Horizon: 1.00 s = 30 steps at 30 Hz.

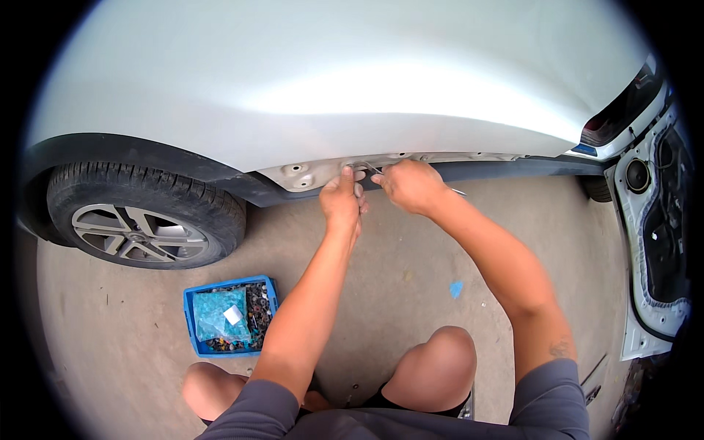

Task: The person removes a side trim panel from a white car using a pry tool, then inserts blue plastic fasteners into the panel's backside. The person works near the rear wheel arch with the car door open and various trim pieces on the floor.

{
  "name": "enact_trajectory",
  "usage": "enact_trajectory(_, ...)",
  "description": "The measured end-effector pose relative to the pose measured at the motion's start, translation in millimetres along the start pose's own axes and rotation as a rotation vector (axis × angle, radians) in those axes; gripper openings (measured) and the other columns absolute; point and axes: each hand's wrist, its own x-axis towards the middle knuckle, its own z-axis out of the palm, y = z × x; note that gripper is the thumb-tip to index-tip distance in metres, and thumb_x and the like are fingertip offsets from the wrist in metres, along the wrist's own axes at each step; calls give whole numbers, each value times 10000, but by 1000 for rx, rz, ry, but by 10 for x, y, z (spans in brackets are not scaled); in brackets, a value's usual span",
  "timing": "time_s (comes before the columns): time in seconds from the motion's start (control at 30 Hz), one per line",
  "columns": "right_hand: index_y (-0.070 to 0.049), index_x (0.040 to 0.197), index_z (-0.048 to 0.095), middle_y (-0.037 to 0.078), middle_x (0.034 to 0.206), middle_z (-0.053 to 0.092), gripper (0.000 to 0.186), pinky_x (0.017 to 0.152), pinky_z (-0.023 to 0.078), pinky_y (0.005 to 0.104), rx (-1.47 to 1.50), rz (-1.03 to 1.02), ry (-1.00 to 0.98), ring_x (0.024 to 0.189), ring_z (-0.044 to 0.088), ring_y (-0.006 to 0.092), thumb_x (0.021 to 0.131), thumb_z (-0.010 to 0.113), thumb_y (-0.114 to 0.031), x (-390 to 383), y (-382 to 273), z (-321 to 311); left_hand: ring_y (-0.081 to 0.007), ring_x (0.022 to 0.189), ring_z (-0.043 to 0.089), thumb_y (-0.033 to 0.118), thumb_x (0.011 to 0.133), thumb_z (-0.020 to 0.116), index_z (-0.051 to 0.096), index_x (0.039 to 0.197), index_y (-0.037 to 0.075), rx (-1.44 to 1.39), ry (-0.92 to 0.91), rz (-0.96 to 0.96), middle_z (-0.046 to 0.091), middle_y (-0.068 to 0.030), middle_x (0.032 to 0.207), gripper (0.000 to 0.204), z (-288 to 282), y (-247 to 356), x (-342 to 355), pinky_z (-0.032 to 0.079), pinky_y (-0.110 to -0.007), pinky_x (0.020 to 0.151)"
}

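Low on the side of a silver-white car (308, 73), my left hand (342, 196) is closed at the exposed pale metal sill (297, 172), thumb up. What its fingers grip is too small to make out. Just to its right, my right hand (411, 185) is wrapped round a slim metal tool (460, 192), whose tip angles up-left toward my left fingertips and whose other end pokes out behind my hand.
A wheel (139, 235) is at left. A blue tray (191, 312) of small fasteners and a bag of teal pieces sits on the concrete floor (381, 286). A detached or opened door with a speaker (653, 242) stands at right. My bent knees are below.
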Motion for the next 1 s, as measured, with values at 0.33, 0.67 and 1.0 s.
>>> enact_trajectory(0.33, -21, 845, 685, 213, 820, 677, 508, 767, 497, 517, 255, 17, -187, 833, 642, 419, 1013, 481, -455, -455, 158, 58, -73, 564, 441, 196, 999, 608, 642, 1124, 21, 462, -166, 344, 492, 15, 657, 218, -265, -125, -383, 371, -232, 480)
enact_trajectory(0.67, -46, 841, 651, 175, 806, 643, 497, 719, 466, 520, 486, 83, -302, 812, 606, 392, 1007, 486, -485, -1311, 675, 154, -426, 714, 563, 256, 953, 655, 596, 886, -8, 1425, -681, 533, 619, -227, 791, 279, 105, -209, -631, 455, -468, 641)
enact_trajectory(1.0, -38, 817, 657, 190, 789, 646, 501, 720, 472, 533, 366, 169, -66, 814, 608, 413, 996, 506, -481, -1348, 1443, 166, -448, 738, 585, 210, 981, 563, 590, 849, -19, 1620, -547, 704, 602, -262, 777, 265, 347, -36, -666, 460, -496, 655)
